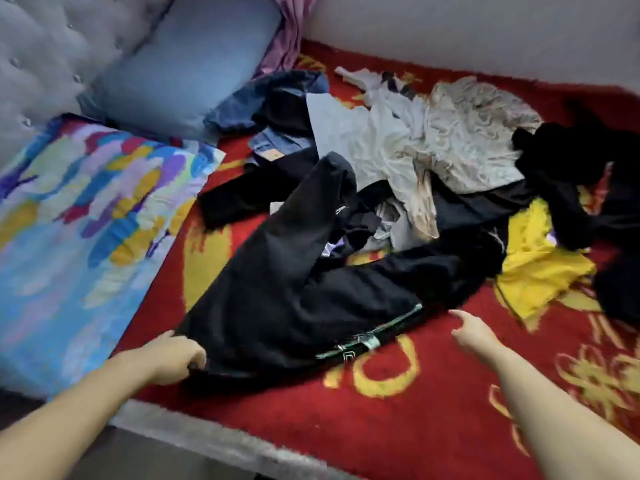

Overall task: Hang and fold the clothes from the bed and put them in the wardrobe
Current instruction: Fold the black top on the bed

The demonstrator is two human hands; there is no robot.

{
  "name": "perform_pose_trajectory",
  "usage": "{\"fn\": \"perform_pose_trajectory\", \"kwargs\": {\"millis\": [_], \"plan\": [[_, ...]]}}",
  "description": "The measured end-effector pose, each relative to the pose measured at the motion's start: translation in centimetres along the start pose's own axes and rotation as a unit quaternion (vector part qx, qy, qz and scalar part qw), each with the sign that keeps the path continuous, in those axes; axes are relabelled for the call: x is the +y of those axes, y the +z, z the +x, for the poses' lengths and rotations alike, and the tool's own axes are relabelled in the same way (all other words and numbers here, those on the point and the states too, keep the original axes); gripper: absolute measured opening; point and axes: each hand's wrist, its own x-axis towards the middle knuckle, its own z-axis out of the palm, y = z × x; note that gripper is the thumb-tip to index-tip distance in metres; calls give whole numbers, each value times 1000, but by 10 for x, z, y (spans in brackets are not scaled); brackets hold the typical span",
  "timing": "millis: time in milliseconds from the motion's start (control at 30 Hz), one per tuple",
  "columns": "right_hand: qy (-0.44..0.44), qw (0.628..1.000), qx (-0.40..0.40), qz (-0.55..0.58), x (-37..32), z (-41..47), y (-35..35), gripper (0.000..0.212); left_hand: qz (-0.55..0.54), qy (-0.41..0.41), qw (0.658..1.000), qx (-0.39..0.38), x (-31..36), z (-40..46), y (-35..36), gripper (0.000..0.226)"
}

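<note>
A black garment (287,282) with a green-and-white band at its waist lies spread on the red bed cover (398,410). My left hand (175,356) grips its near left corner. My right hand (472,332) hovers over the cover to the right of the garment, fingers loose, one finger reaching toward the cloth, holding nothing. Behind lies a heap of clothes: a white shirt (367,140), a pale patterned piece (474,133), blue jeans (277,98), a yellow garment (536,265) and more black clothes (581,174).
A multicoloured pillow (79,216) lies at the left, a light blue pillow (187,71) leans on the grey tufted headboard (41,53). Pink cloth (287,32) hangs in the far corner by the white wall. The bed's grey edge (207,441) runs along the front.
</note>
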Motion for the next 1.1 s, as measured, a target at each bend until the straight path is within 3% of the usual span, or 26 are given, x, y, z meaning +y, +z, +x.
{"fn": "perform_pose_trajectory", "kwargs": {"millis": [67,233,333,433,500,567,667,767,833,933,1033,1100], "plan": [[2,999,-39,4,13,7,18,50,-31,21,999,15,30,25,16,42],[18,996,-44,81,43,43,37,40,-52,74,983,160,142,99,8,51],[31,983,12,183,43,80,45,44,-61,6,985,164,200,147,12,69],[54,953,104,278,27,123,39,73,-86,-61,988,109,232,185,24,85],[113,917,107,367,15,152,34,86,-52,-85,988,116,241,204,37,86],[160,884,67,434,4,174,30,74,0,-99,982,163,240,212,45,86],[144,918,92,359,-5,188,25,44,6,-65,969,240,228,215,40,79],[53,970,161,174,-4,182,13,25,-41,-59,976,205,219,208,34,68],[36,977,185,99,0,171,0,25,-110,-52,972,201,219,200,32,58],[-3,965,232,123,-16,152,-25,25,-287,-37,931,222,218,177,29,45],[-54,933,264,238,-70,135,-50,28,-440,15,877,193,202,153,26,38],[-90,911,260,306,-124,124,-62,26,-555,59,816,152,181,143,25,35]]}}
